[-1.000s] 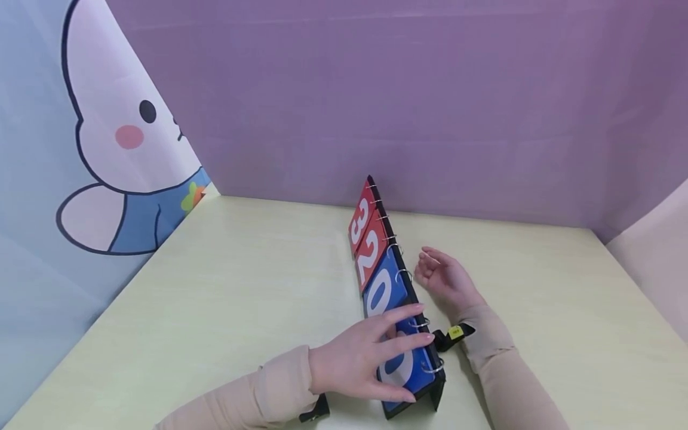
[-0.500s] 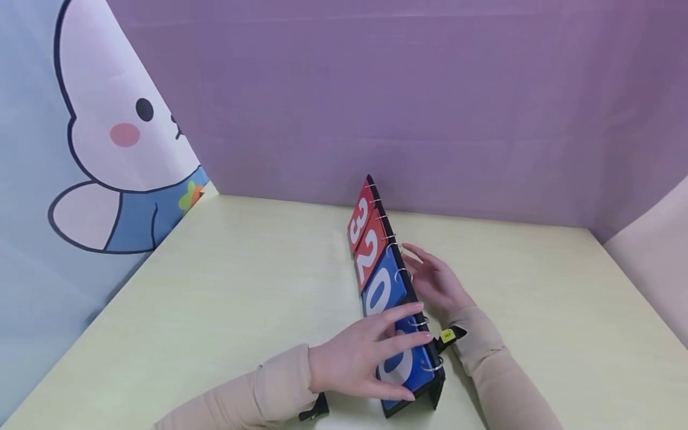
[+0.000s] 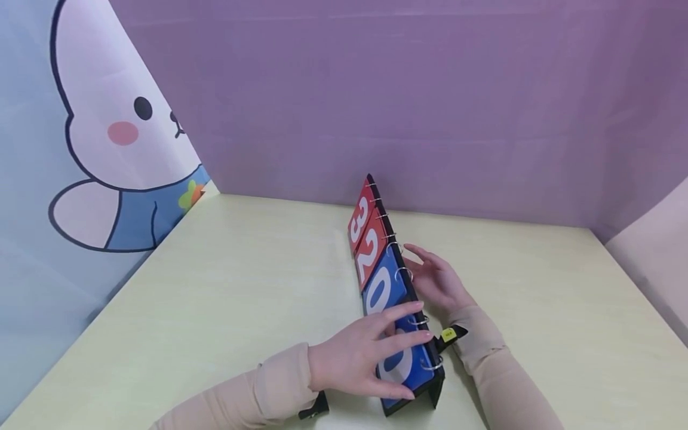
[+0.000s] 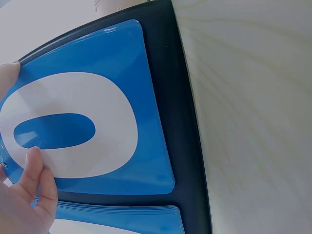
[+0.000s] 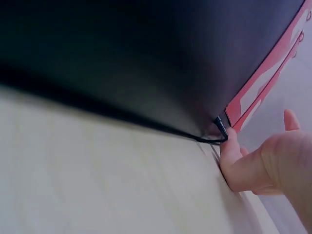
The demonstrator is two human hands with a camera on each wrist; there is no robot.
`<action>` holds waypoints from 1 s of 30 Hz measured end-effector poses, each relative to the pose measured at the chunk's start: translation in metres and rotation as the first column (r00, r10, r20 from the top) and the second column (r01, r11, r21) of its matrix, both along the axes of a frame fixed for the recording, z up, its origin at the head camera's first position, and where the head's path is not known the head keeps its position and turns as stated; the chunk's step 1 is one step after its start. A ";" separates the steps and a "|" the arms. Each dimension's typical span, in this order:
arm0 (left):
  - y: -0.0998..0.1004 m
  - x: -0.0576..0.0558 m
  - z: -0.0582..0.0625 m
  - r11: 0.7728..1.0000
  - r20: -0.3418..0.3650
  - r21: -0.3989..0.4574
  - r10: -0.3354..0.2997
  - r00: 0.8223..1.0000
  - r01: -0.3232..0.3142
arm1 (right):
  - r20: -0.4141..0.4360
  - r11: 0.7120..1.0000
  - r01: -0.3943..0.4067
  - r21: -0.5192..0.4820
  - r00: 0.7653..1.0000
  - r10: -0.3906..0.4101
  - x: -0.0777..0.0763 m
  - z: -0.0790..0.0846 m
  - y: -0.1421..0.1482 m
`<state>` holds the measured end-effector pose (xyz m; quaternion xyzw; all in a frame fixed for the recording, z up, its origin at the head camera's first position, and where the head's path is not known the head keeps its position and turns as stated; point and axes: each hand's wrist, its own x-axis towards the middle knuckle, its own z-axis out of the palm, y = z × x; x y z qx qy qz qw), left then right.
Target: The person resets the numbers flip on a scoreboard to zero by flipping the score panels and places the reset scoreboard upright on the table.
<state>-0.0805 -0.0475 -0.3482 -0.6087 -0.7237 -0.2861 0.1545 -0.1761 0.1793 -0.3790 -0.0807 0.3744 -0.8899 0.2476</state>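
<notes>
A tabletop flip scoreboard (image 3: pixel 378 286) stands like a tent on the table, its black frame running away from me. Its ring-bound cards show a red 3 (image 3: pixel 359 219), a red 2 (image 3: pixel 368 254) and two blue zeros. My left hand (image 3: pixel 365 358) rests on the nearest blue 0 card (image 4: pixel 102 161), two straight fingers reaching the top edge and the thumb at the near edge. Behind the board, my right hand (image 3: pixel 438 283) is partly hidden by it. In the right wrist view, its fingers (image 5: pixel 231 151) are right at the black back panel's lower corner, beside a thin black cord (image 5: pixel 207 141).
The pale wooden table (image 3: pixel 258 257) extends on both sides of the board. A purple cloth (image 3: pixel 430 107) hangs behind it, and a blue backdrop with a cartoon rabbit (image 3: pixel 107 149) is at left. Black camera straps (image 3: pixel 451 337) are on the wrists.
Since the oldest frame, my right hand has shifted left, in behind the scoreboard, and its fingers have spread slightly. The left hand and the cards stay as they were.
</notes>
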 end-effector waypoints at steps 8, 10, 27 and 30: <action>0.000 -0.001 0.000 1.000 -0.001 -0.002 0.000 1.000 0.000 | 0.056 0.998 0.039 0.041 0.998 -0.042 0.000 0.002 0.001; 0.000 0.000 -0.001 1.000 0.002 -0.003 0.000 1.000 0.000 | 0.075 0.998 0.053 0.045 0.996 -0.057 0.001 0.002 0.001; 0.000 0.000 0.000 1.000 0.004 0.003 -0.011 1.000 0.011 | 0.267 0.955 0.296 -0.019 0.922 -0.280 -0.005 -0.005 0.004; 0.000 0.000 0.000 1.000 0.005 0.004 -0.013 1.000 0.013 | 0.153 0.942 0.303 0.145 0.934 -0.324 -0.005 -0.004 0.002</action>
